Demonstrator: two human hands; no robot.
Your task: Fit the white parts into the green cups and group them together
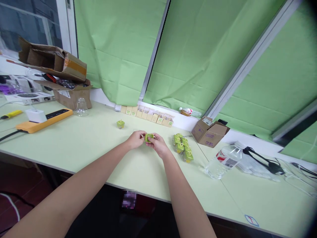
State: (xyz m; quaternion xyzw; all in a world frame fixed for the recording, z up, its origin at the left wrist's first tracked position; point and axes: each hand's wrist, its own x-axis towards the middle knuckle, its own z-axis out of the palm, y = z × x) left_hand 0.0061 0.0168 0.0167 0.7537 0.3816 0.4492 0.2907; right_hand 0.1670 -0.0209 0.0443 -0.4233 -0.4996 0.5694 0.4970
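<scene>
Over the middle of the table, my right hand [158, 145] pinches a small square green lid [149, 136], hollow side towards me, with the thumb in the hollow. My left hand [135, 139] has its fingers closed at the lid's left edge. Just behind the left hand shows a faint clear rim, mostly hidden. A little container with a green lid [120, 124] stands alone to the left and further back. Several matching green-lidded containers [182, 147], with loops on top, are grouped right of my right hand.
Small cardboard boxes [148, 115] line the table's back edge. A carton [209, 131] and large clear bottle [224, 160] stand to the right, beside a black headband-like strap [266, 162]. An orange power strip [47, 121], clear dome-shaped piece [81, 107] and stacked cardboard boxes [73, 67] occupy the left.
</scene>
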